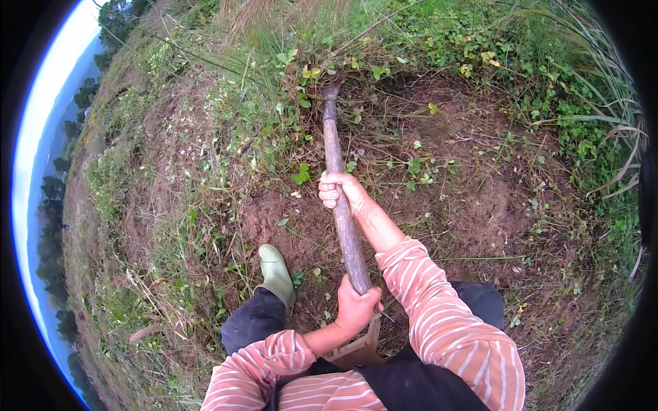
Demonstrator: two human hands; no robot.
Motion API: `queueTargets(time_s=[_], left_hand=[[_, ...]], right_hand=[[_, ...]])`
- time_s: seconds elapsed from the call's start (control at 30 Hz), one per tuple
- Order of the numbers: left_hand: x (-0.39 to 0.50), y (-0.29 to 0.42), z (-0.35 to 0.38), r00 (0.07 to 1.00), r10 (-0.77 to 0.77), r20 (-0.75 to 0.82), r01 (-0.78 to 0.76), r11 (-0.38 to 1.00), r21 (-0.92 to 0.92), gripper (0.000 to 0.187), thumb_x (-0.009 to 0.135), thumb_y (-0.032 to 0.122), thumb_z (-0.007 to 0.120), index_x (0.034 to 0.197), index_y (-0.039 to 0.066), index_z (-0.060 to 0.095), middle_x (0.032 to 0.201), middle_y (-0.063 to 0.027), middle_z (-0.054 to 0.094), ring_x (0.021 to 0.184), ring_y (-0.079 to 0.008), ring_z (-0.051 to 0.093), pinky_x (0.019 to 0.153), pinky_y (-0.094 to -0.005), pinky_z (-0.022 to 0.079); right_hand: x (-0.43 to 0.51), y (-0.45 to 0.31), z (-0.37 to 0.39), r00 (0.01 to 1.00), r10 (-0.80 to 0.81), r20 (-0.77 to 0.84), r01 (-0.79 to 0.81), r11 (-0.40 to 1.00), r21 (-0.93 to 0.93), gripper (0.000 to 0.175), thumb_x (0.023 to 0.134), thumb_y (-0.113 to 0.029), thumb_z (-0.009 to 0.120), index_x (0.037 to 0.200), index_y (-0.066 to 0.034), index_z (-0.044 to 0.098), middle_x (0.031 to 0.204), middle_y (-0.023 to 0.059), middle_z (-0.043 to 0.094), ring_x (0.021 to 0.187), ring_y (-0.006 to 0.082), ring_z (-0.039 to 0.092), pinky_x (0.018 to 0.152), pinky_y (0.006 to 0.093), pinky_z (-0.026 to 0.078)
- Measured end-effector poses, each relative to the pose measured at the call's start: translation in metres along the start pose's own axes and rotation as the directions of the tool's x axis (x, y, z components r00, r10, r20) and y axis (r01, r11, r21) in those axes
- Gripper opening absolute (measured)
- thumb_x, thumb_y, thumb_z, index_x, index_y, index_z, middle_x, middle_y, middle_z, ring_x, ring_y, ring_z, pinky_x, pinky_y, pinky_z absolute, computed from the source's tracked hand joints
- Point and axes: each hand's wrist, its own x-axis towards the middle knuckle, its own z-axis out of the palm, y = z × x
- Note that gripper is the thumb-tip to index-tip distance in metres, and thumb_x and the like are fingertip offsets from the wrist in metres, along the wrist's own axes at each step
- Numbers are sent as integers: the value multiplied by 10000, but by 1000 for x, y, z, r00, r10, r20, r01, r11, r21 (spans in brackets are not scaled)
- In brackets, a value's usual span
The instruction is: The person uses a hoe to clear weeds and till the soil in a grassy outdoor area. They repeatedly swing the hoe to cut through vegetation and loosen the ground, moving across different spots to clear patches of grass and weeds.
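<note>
A long-handled tool with a wooden handle (pixel 340 216) runs upright through the middle of the head view. My right hand (pixel 342 191) grips the handle around its middle, thumb and fingers wrapped round it. My left hand (pixel 355 305) is closed on the handle's near end, close to my body. At the far end a dark socket or collar (pixel 330 100) meets weeds and soil; the tool's head is hidden there, so its kind cannot be told. Cut stems and leaves lie on the brown soil (pixel 478 205) to the right of the handle.
A pale green rubber boot (pixel 275 272) stands left of my left hand. Below the hands is a slatted wooden object (pixel 360 349), partly hidden. Dense green weeds (pixel 550 67) border the soil at the top and right. The weedy slope (pixel 133 169) extends left, with trees beyond.
</note>
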Motion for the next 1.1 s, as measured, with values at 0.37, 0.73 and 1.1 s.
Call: queueTargets(time_s=[0.37,0.73,1.1], left_hand=[[25,49,18,925,-330,191,305,941,148,159,684,4,560,788,9,440,568,-43,493,429,-141,516,398,-275,430],[0,25,9,971,168,-170,-199,963,-180,193,716,13,522,878,-20,421,652,-76,538,493,-172,558,458,-279,460],[-25,9,19,991,-101,87,115,978,-176,153,720,-18,519,865,-15,468,642,-72,554,506,-156,567,488,-282,481]], right_hand=[[-55,-45,-63,931,-143,-335,246,926,288,228,804,-94,483,607,-128,374,531,-46,349,426,64,347,413,213,315],[55,33,85,985,154,-79,-173,880,-443,154,746,-59,588,707,-78,440,571,-5,436,423,75,419,356,237,364],[-10,25,15,950,82,-302,-160,957,-242,159,735,-34,578,671,-63,437,558,5,432,433,85,432,376,241,382]])
